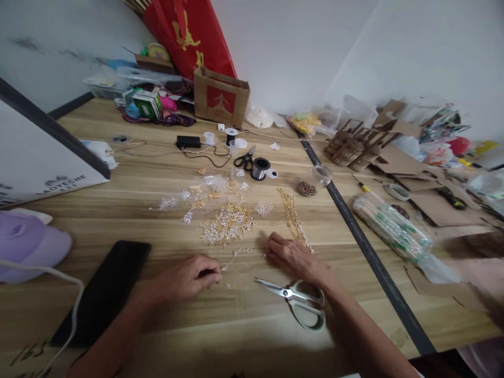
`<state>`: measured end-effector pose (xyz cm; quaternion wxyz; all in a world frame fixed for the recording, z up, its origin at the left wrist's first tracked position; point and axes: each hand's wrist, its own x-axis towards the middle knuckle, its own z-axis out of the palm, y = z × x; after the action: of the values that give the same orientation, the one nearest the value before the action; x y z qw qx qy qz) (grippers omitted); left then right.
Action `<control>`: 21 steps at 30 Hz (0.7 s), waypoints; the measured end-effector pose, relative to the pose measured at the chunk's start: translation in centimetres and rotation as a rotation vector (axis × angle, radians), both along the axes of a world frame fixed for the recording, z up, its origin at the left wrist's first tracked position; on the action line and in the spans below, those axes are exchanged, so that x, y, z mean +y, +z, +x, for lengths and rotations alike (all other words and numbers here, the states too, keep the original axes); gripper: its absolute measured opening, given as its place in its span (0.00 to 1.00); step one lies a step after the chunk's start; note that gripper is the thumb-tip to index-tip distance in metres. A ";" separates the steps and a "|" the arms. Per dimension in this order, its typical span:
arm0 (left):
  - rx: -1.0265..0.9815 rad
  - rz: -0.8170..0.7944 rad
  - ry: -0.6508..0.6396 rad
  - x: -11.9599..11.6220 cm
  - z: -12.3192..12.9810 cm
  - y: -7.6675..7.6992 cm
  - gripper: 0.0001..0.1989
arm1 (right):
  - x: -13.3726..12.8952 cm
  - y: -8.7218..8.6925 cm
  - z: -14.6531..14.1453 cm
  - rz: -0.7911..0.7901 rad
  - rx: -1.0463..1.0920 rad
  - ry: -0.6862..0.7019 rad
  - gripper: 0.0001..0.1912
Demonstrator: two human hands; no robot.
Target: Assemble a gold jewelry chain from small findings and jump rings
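A thin silver chain [237, 253] with small charms lies across the wood between my two hands. Its left end is pinched in the fingertips of my left hand [202, 274], and its right end runs under the curled fingers of my right hand [284, 249]. Just beyond the chain is a pile of gold and silver beads and rings [229, 224]. Gold chains [292, 218] lie beyond my right hand. Light-handled scissors [293, 296] rest partly open near my right forearm. A tiny loose silver piece [227, 285] sits below the chain.
Small bags of findings [197, 197], black scissors [244, 159], a wire spool [260, 169] and a bead dish [307, 189] stand farther back. A dark phone [104, 291] lies at left. Packaged sticks [394, 226] are at right, past a black strip [366, 252].
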<state>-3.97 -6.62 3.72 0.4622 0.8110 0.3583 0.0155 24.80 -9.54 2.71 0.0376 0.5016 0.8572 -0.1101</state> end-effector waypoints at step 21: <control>0.141 -0.004 -0.171 -0.2 0.0 0.9 0.15 | -0.4 -0.4 -0.1 -0.030 -0.005 0.029 0.06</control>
<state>-3.95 -6.77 4.60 0.4369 0.8368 0.3196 -0.0817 24.75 -9.90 2.34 0.0489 0.4888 0.8626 -0.1209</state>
